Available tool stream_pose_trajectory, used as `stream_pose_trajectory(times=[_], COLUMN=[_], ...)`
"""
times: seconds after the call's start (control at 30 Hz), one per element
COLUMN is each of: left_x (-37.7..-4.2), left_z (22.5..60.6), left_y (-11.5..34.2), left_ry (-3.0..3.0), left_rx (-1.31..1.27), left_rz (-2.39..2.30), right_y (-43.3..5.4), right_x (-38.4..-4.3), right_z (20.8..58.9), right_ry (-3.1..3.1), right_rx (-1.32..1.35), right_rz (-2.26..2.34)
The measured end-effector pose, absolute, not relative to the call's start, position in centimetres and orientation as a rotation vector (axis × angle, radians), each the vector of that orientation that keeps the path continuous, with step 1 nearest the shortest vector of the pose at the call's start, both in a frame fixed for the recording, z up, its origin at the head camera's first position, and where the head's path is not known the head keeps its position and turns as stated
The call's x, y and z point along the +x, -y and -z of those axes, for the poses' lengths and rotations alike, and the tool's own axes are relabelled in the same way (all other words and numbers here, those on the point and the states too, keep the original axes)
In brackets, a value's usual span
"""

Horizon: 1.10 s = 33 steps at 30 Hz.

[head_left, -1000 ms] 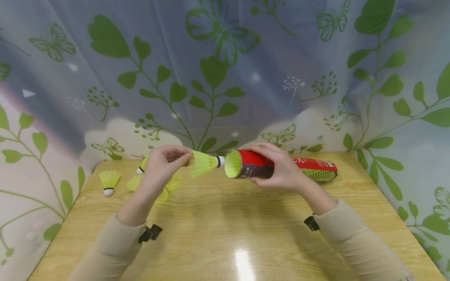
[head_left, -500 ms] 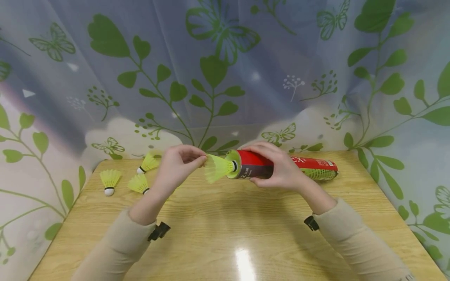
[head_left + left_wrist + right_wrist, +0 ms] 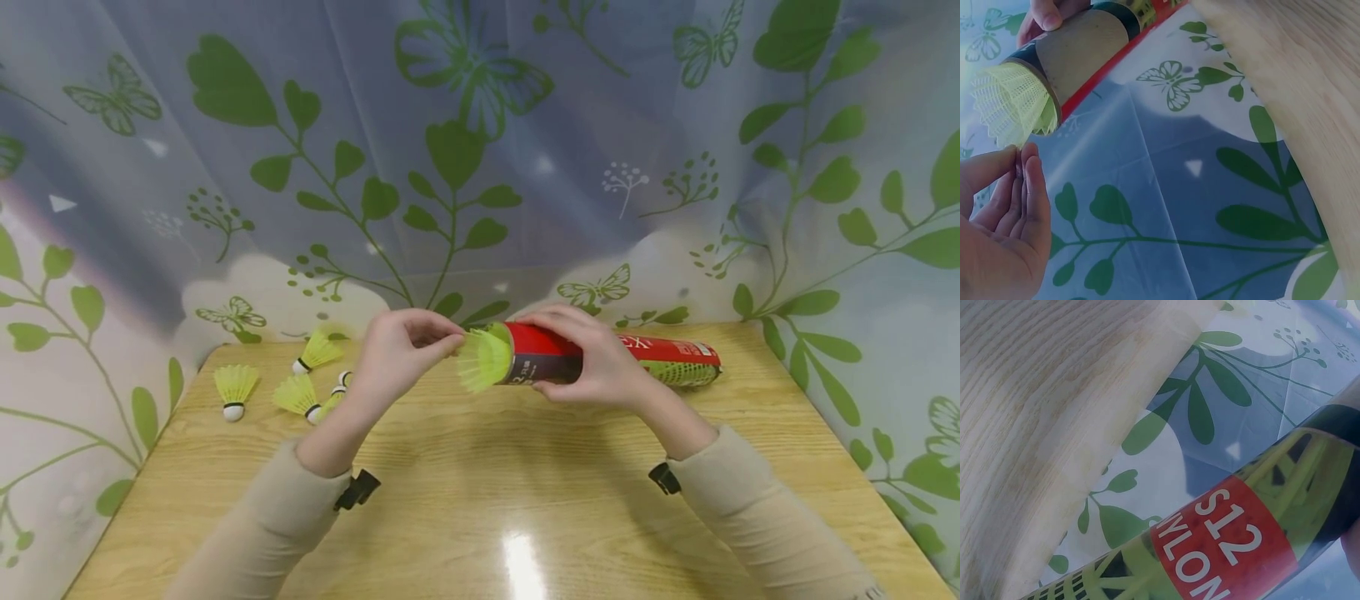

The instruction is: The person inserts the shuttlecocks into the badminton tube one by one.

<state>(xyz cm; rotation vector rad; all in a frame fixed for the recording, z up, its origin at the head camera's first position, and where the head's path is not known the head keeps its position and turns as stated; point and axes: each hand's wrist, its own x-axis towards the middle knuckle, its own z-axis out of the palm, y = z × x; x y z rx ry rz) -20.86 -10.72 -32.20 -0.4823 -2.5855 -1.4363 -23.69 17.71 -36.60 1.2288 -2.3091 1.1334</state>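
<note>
My left hand point(image 3: 408, 350) pinches the skirt edge of a yellow shuttlecock point(image 3: 480, 360) between thumb and fingertips. The shuttlecock's cork end is hidden inside the mouth of a red and dark shuttlecock tube point(image 3: 546, 354), while its flared skirt sticks out. Around the tube's body, near that mouth, my right hand point(image 3: 596, 354) keeps a grip, with the tube lying sideways. In the left wrist view, the skirt point(image 3: 1013, 103) fills the opening and my left fingertips hold its rim. Yellow netting shows through a see-through section of the tube point(image 3: 1222, 544) in the right wrist view.
Several yellow shuttlecocks with white corks lie at the left of the wooden table point(image 3: 480, 483): one shuttlecock point(image 3: 235, 390) farthest left, another shuttlecock point(image 3: 317, 350) near the back, a third shuttlecock point(image 3: 296, 393) beside my left wrist. A patterned curtain point(image 3: 480, 167) hangs behind the table.
My left hand has moved right, pushing the shuttlecock cork-first from just outside the tube's mouth to partly inside it. My right hand and the tube have stayed nearly still.
</note>
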Motion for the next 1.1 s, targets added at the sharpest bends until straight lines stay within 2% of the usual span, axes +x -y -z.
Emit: stream_pose_trajectory(times=[1.1], left_x=[-21.7], left_z=[32.3], left_y=[7.3], left_ry=[2.568], left_rx=[-0.535], left_rz=[1.369], right_y=[-17.9], right_x=[-23.5], right_z=[36.6], right_ry=[2.288], right_rx=[1.237], right_rz=[-1.158])
